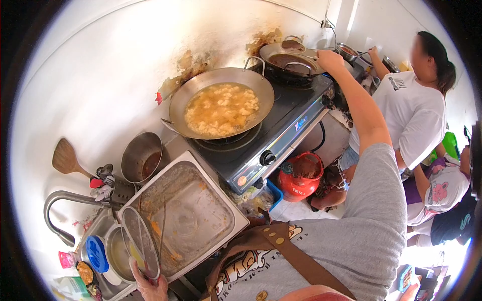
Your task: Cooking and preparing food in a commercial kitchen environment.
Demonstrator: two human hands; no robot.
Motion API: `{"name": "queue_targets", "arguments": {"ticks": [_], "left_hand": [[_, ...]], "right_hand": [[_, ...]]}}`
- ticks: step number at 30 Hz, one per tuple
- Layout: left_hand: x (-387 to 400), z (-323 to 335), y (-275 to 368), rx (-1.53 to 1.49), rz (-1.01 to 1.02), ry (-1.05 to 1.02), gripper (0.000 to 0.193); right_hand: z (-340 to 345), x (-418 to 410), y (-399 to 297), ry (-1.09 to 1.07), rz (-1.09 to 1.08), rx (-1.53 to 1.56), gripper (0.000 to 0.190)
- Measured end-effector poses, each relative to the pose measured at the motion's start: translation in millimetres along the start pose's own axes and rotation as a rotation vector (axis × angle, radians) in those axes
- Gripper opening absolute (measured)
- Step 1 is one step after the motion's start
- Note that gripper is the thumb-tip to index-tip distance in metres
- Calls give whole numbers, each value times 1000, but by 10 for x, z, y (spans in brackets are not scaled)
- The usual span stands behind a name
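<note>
My left hand (pixel 150 286), low in the view, grips the near end of a round strainer (pixel 140 240) tilted over a metal pot (pixel 121 252) and the rim of a steel tray (pixel 226 240). My right hand (pixel 330 61) reaches out to the far burner and is closed on the handle of a ladle or skimmer (pixel 293 46) above a wok of dark oil (pixel 288 62); the handle is mostly hidden. Between my hands, a large wok (pixel 222 75) on the near burner holds pale battered pieces (pixel 222 109) in bubbling oil.
Below the two-burner gas stove (pixel 267 158) stands a red gas cylinder (pixel 301 180). A co-worker in a white shirt (pixel 406 109) stands at the right, holding a pan handle. A metal pot (pixel 128 158), a wooden spatula (pixel 64 156) and a curved faucet (pixel 52 195) line the left.
</note>
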State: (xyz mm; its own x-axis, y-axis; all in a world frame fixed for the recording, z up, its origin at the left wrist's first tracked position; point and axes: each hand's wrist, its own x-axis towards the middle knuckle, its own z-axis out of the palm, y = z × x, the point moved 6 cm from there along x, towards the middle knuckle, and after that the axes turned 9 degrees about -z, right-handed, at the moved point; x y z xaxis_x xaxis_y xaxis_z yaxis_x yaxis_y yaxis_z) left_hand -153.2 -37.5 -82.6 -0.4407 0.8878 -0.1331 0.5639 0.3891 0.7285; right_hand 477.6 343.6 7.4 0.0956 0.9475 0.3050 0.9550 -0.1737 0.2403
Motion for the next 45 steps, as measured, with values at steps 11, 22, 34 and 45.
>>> {"name": "queue_targets", "arguments": {"ticks": [11, 22, 34, 45], "left_hand": [[38, 52, -65, 27, 67, 67, 74], [30, 35, -37, 67, 91, 96, 73], [58, 40, -98, -73, 52, 34, 73], [142, 30, -182, -57, -20, 54, 74]], "right_hand": [[-52, 26, 14, 10, -9, -37, 26], [-66, -2, -57, -5, -17, 17, 26], [-64, 29, -53, -35, 5, -1, 27], [-192, 62, 194, -24, -59, 95, 29]]}}
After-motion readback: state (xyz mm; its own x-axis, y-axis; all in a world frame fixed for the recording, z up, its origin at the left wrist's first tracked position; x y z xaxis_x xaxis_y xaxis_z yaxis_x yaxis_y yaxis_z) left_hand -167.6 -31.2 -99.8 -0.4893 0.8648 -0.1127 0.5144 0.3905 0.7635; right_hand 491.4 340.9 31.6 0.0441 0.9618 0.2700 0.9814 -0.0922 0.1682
